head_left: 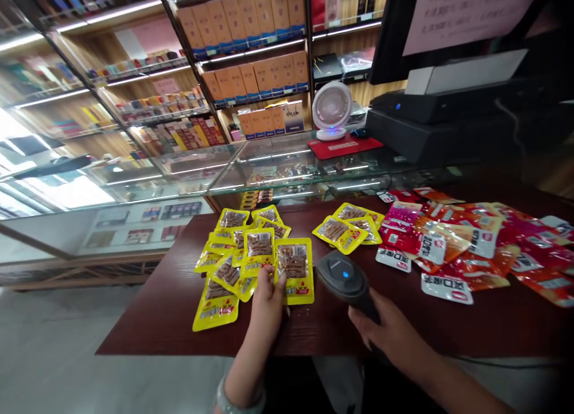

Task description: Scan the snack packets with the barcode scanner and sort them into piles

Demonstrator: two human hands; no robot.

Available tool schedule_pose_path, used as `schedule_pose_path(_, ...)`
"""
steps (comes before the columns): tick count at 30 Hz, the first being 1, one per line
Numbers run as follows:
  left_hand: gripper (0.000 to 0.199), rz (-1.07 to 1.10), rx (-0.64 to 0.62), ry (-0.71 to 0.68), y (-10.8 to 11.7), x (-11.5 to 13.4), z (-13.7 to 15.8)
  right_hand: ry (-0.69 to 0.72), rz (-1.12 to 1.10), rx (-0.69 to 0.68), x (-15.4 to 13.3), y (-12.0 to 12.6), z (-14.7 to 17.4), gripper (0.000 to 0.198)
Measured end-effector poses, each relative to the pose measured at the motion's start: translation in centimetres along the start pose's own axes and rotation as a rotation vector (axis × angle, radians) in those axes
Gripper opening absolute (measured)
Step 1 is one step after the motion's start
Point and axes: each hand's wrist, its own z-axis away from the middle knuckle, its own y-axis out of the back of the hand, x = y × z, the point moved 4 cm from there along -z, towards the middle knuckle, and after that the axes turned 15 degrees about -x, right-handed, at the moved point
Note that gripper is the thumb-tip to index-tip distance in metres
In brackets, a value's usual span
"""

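Dark wooden surface (161,324) before you; red-orange snack packets (475,269) piled right. Your right hand (385,327) has its grip wrapped round a barcode scanner (341,282). Just left of it, your left hand (268,300) thumbs a yellow snack packet (296,261); can't tell if that grip pinches it.

Rounded pale grn-gry bangle (227,404) on L arm (252,357), both forearms bare, dk clothing (292,387) at lap.

You could pass left of the larger yellow packet pile (226,273), over bare brown tabletop (156,312). Between it and the smaller yellow pile (337,232) runs a gap, your barcode scanner (343,277) at its near end. Red pouches (473,246) crowd your right; a glass counter (271,155) stands behind.
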Motion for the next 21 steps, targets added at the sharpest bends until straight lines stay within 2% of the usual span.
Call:
schedule_pose_path(3, 0.036, -0.031, 0.005, -0.035, -0.2, -0.2, 0.0, -0.03, -0.132, 0.062, 0.5, -1.5, -0.2, 0.057)
schedule_pose_path(10, 0.031, -0.144, 0.07, -0.133, 0.1, -0.4, -0.1, 0.032, -0.24, -0.011, 0.0, -2.8, -1.4, 0.051)
schedule_pose_path(14, 0.033, -0.166, 0.113, -0.121, 0.4, -0.6, 0.0, 0.025, -0.416, -0.037, 1.0, -4.1, -1.4, 0.051)
schedule_pose_path(16, 0.033, -0.106, 0.065, -0.097, -0.2, -0.5, -0.2, 0.023, -0.568, -0.069, 1.6, -4.8, -1.4, 0.054)
schedule_pose_path(19, 0.039, 0.078, -0.151, -0.076, -2.3, 0.1, -0.9, 0.01, -0.777, -0.047, 2.2, -5.3, -1.4, 0.057)
schedule_pose_path(21, 0.05, 0.125, -0.274, -0.142, -3.2, 1.1, -1.5, 0.006, -0.845, 0.003, 2.4, -5.1, -1.3, 0.059)
